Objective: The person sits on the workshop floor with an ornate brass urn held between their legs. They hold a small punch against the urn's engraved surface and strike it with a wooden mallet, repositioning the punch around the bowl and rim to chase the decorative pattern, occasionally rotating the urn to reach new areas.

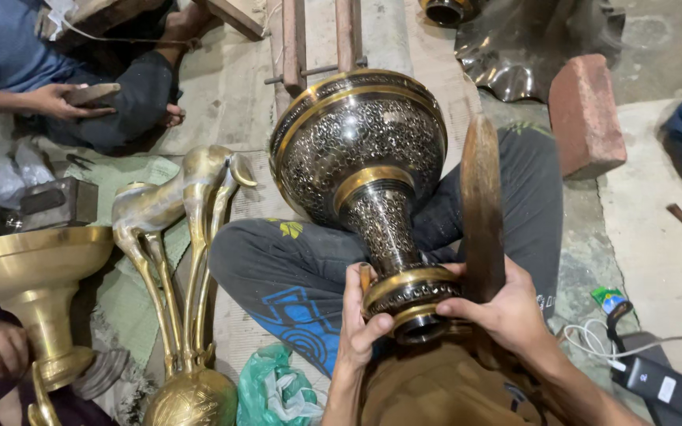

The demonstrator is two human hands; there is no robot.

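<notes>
A large brass vase [361,154] with dark engraved patterning and gold bands lies tilted across my lap, its wide bowl pointing away. My left hand [359,319] grips the narrow neck end from the left. My right hand [507,312] grips the same end from the right and also holds a flat, long wooden mallet [481,201] that stands upright beside the vase.
A brass deer figure [179,229] lies to the left on the floor. Another person's hand holds a plain brass vase [29,276] at the far left. A second person sits at top left. A red brick [586,114], a green bag [274,390] and a power bank with cable [657,383] lie around.
</notes>
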